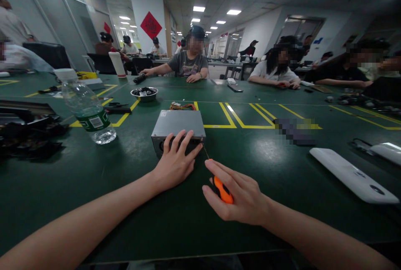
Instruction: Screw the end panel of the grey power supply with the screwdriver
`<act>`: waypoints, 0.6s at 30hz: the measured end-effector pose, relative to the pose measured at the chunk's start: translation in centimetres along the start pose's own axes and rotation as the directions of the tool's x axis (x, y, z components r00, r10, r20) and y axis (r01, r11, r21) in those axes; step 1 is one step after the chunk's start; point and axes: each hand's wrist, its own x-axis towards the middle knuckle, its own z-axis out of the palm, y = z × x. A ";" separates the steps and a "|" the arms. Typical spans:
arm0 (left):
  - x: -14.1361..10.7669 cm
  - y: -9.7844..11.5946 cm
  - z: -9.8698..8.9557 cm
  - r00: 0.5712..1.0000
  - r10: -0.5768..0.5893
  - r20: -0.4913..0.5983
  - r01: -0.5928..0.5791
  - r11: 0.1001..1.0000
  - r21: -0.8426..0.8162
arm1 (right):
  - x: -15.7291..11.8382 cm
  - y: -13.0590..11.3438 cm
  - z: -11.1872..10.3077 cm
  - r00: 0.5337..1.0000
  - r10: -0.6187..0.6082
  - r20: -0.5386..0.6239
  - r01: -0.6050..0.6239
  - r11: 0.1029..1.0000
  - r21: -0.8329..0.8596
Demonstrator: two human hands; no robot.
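A left hand (175, 164) lay spread against a gray metal box (180, 121) on a green table (140, 224); the right hand (244, 197) gripped an orange screwdriver (224, 190) at the box's near right corner. It looked closed, any loosening too small to tell.

The left hand (175, 163) hides much of the near face of the power supply unit (178, 122). The right hand (242, 194) covers part of the orange-and-black handle of the screwdriver (223, 190); whether its tip sits in a screw is too small to tell. Pixelation blurs a flat object (294, 132) on the right. The left edge cuts off black parts (29, 138).
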 end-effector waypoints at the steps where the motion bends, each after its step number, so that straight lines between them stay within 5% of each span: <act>1: 0.0 0.0 0.0 1.000 -0.001 -0.003 0.001 1.000 -0.004 | -0.1 0.0 0.0 1.000 -0.016 -0.003 0.016 1.000 -0.012; 18: 0.0 -0.1 0.0 1.000 0.006 0.006 -0.006 1.000 0.000 | -0.1 0.6 -0.5 0.999 -0.032 0.035 0.033 0.999 -0.028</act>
